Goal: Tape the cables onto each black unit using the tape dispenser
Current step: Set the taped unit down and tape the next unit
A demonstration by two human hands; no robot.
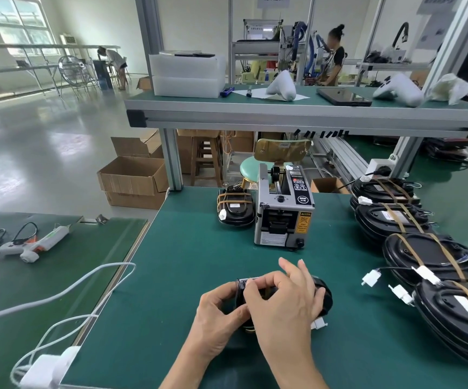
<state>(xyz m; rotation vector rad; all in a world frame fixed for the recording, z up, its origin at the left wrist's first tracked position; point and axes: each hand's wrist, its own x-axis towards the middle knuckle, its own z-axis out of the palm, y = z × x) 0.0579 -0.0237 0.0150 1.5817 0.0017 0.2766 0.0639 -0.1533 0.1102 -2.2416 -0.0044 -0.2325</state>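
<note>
Black unit (pixel 324 297) sits on the green table (pixel 199 262) right in front of the person, near the front edge, mostly covered by both hands. Left hand (pixel 221 313) grips its left end, thumb and fingers curled round the edge, prob. to steady it and keep it from sliding. Right hand (pixel 286 301) lies over the top, thumb and forefinger pinching at the upper left edge where a pale strip shows; looks like tape being pressed down, can't confirm. Its other fingers stick out loosely toward the dispenser. A white plug (pixel 318 322) pokes out from under the right hand at the unit's near side, so the cable is likely bundled underneath, hidden.

Tape dispenser (pixel 283 217) stands just behind, slot facing the person, an easy reach w/o shifting the unit. I can't see a strip waiting in the slot.

Beside the dispenser on its left, one finished unit (pixel 235 209) w/ brown bands across it, parked out of the way. On the right edge of the table, a stack of units (pixel 435 265) overlapping each other, brown bands over them, white plugs hanging off toward the middle. Banded already, so they look like done stock, though I can't tell for sure.

Left side table holds a glue gun (pixel 34 244); white cables (pixel 67 296) trail across the gap, not part of this job.
</note>
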